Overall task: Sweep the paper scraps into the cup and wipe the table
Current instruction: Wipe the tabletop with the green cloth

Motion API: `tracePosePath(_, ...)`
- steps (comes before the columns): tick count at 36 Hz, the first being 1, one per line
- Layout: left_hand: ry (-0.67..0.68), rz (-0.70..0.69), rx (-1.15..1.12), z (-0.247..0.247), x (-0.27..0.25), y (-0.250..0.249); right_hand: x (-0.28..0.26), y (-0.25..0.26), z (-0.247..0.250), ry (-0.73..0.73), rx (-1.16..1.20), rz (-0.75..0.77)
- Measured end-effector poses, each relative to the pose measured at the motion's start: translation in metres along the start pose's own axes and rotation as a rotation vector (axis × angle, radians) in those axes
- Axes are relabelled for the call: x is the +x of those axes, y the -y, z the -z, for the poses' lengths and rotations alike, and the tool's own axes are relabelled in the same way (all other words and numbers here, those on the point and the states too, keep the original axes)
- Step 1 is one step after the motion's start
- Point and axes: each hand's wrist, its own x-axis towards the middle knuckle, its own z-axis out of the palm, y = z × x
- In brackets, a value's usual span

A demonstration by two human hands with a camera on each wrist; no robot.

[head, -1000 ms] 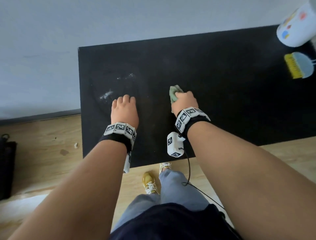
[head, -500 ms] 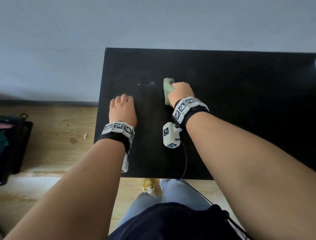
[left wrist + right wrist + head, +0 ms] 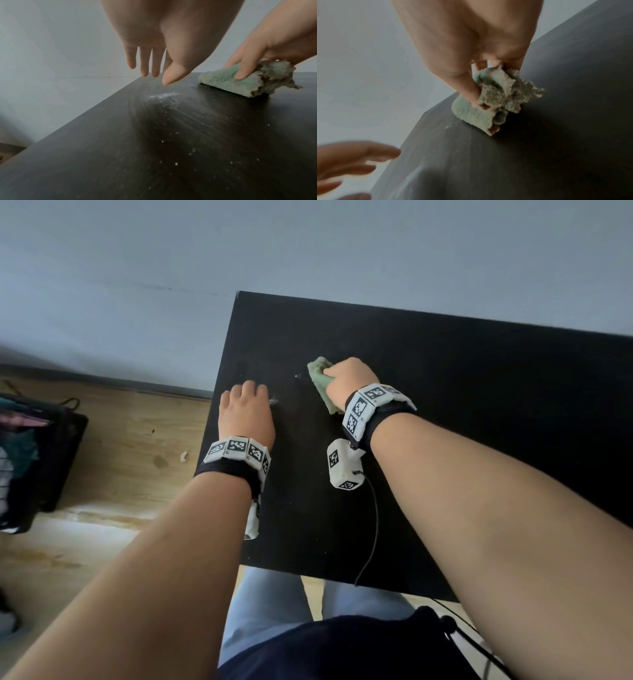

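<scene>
Soft, light, frayed green cloth (image 3: 243,82) bunches under the right hand's (image 3: 349,381) curled grip on the worktop (image 3: 479,405); left hand (image 3: 246,416) hovers open, empty beside it.

Grey wall (image 3: 308,251) above a wooden floor (image 3: 130,446).

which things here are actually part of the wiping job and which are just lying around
Part of the job:
- green cloth, gripped by the right hand
- black table
- white dust and specks on the table
- left hand, fingers straight above the table

Just lying about:
- dark bag on the floor
- small scrap on the wooden floor
</scene>
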Motion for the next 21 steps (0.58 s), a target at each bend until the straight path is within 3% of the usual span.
tracePosePath(2, 0.000, 0.003, -0.007, 0.000, 0.004, 0.000, 0.002, 0.001, 0.010, -0.037, 0.040, -0.071)
tracePosePath(7, -0.004, -0.017, -0.028, 0.001, 0.016, 0.001, 0.020, -0.015, 0.031, -0.170, -0.070, -0.026)
tracePosePath(10, -0.006, -0.034, -0.037, 0.000, 0.022, 0.004, 0.030, -0.018, 0.030, -0.134, -0.141, -0.063)
tracePosePath(12, -0.008, -0.050, -0.035, -0.002, 0.025, 0.009, 0.029, -0.011, 0.023, -0.122, -0.140, -0.005)
tracePosePath(17, 0.003, -0.065, -0.027, -0.004, 0.032, 0.028, 0.009, 0.017, 0.001, -0.100, 0.085, 0.049)
tracePosePath(21, 0.004, -0.073, -0.035, -0.003, 0.038, 0.041, 0.015, 0.029, -0.019, -0.015, -0.029, 0.023)
